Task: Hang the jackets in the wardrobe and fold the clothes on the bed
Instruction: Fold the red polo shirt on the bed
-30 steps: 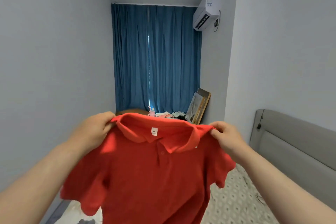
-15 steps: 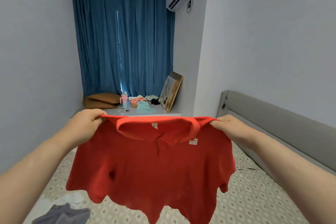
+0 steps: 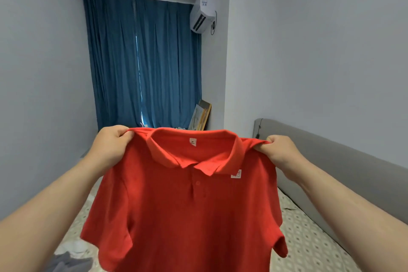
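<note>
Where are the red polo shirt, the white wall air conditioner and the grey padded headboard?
red polo shirt (image 3: pixel 187 216), head view, chest panel.
white wall air conditioner (image 3: pixel 203 10), head view, front casing.
grey padded headboard (image 3: pixel 344 161), head view, upper padding.
</note>
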Demonstrator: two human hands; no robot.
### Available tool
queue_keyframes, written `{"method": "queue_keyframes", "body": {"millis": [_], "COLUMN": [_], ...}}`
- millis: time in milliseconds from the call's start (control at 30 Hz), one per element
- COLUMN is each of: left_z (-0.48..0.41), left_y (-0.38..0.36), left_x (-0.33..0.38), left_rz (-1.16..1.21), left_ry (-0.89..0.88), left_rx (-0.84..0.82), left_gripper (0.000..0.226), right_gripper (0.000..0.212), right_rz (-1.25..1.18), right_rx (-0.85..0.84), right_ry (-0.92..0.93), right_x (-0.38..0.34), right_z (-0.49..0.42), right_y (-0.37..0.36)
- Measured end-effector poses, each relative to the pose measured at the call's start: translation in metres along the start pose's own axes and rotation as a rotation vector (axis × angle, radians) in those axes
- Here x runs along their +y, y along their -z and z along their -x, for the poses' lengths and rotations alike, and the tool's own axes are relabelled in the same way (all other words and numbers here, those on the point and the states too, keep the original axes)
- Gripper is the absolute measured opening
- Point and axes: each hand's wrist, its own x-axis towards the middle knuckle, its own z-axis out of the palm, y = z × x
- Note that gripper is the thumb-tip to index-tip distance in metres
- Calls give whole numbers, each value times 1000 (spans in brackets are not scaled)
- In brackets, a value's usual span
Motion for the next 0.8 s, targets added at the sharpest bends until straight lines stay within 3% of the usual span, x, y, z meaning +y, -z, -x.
{"method": "queue_keyframes", "body": {"millis": [100,200,267,333,400,467,533,600,800], "left_z": [20,40,55,69,79,84,86,89,101], "left_y": [-14,-32,-37,-35,-32,-33,-47,-68,-180], "left_x": [23,33,33,25,8,-10,-24,-35,-130], "left_rz": [30,-139,-265,-386,-469,-425,-314,-254,-222], "left_ry": [10,-31,-27,-40,-26,79,170,218,364], "left_rx": [-33,-164,-271,-434,-632,-814,-894,-866,-881], "left_gripper": [30,22,12,16,22,31,31,28,28], "right_gripper": [42,21,23,22,19,30,34,37,26], "right_rz": [0,24,122,213,171,84,24,24,186], "right_rx": [-92,-202,-319,-507,-726,-841,-870,-826,-719], "right_ry": [-66,-113,-156,-248,-356,-470,-555,-619,-738], "right_x": [9,25,38,50,63,83,106,127,224], "right_z": [12,27,37,45,53,55,53,51,24], "right_y": [22,38,50,64,75,80,73,62,-6]}}
